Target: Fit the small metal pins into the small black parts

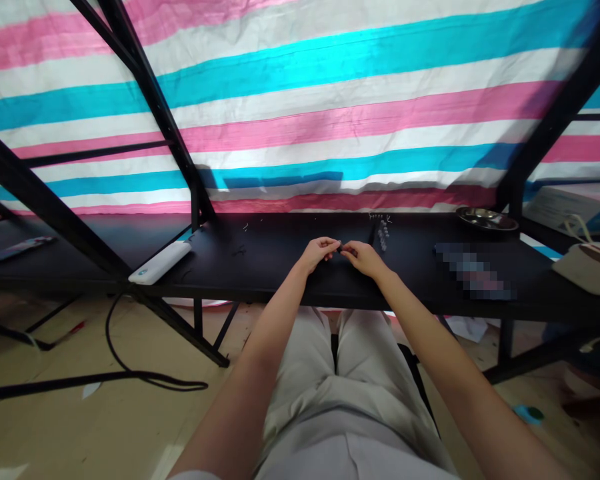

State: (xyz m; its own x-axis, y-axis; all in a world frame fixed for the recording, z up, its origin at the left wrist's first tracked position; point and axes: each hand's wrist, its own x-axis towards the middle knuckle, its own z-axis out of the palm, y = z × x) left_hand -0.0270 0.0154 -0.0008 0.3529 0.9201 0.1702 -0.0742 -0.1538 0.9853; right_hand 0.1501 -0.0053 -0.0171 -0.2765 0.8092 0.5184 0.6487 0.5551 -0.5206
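Over the front half of the black table [275, 267], my left hand [321, 252] and my right hand [363, 257] meet fingertip to fingertip. Between them is a small dark piece [339, 247], too small to name, pinched from both sides. Just behind my right hand lies a row of small clear pieces [383, 235]. A thin dark stick-like thing [373, 232] rests beside that row. Tiny pale bits [379, 216] are lined up near the table's back edge. To the left of my hands, some small dark strands [239, 251] lie on the tabletop.
A white power strip or similar long block [161, 262] sits at the left by the black frame post [165, 113]. At the right are a round metal dish [487, 219], a blurred-out flat item [475, 272] and a beige box-like thing [590, 267]. Striped sheeting [330, 127] hangs behind.
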